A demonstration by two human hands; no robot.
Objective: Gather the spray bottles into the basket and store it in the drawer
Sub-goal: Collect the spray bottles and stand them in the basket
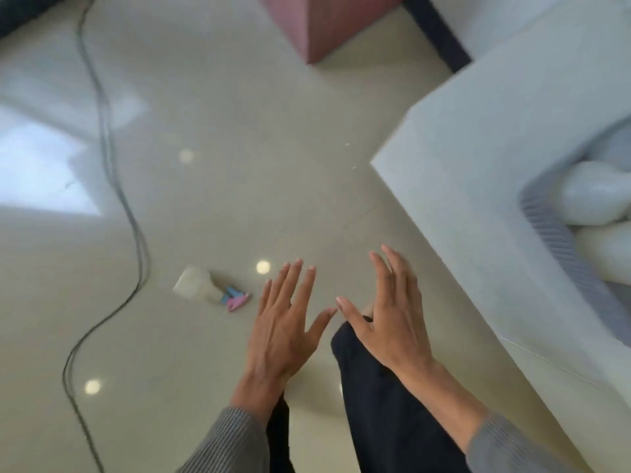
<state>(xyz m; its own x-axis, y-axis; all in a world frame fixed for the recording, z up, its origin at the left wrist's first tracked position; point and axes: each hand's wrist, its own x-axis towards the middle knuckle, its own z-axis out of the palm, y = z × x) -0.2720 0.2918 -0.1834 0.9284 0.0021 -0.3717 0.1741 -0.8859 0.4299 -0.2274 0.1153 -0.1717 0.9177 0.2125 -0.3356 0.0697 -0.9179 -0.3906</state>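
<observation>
The pale glossy floor (239, 148) fills most of the view below both hands. To the right of the right hand stands a white piece of furniture (512, 131), and on its far right edge sits a grey ribbed basket (546, 227) with rounded white bottle shapes (594, 196) inside, too blurred to count. A pink block (327, 22) stands well ahead of the hands, and a dark cable (112, 165) snakes down the floor far to the left. The left hand (283, 322) and right hand (392, 312) hover side by side, thumbs nearly meeting, fingers straight and spread, holding nothing. One spray bottle (208, 288) lies on its side on the floor just left of the left hand, on the opposite side from the basket. Its long axis runs from the white body, further left, to the pink-and-blue trigger head (235, 300), which points toward the left hand's little finger. The left hand is clearly nearer, so it looks the natural one to reach across.
</observation>
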